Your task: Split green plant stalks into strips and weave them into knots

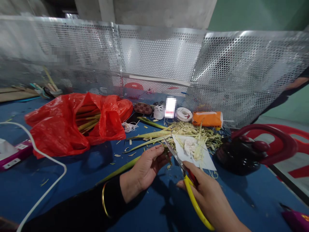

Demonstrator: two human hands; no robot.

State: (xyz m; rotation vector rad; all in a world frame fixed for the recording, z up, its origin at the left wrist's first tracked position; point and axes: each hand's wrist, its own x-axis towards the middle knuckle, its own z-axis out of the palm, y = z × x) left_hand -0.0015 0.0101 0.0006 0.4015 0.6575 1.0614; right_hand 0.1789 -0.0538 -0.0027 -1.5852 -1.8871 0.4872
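My right hand (205,187) is wrapped round a pair of scissors (196,204) with yellow handles, its blades pointing away and to the left. The blades reach close to the fingertips of my left hand (147,166), which are pinched on a small, dark greenish plant piece (168,158). That piece is partly hidden by the fingers. Beyond the hands lie a pale green stalk (151,134) and a heap of cut plant shreds (205,132). A white sheet of paper (209,163) carries a whitish crumpled clump (190,146) and some shreds.
A red plastic bag (60,129) of stalks stands left, near a white cable (48,158). A dark kettle-like pot (238,158) with a red handle is at right. Along the perforated metal screen (159,54) are a ribbon roll (184,114), white string (158,112) and an orange pack (207,119).
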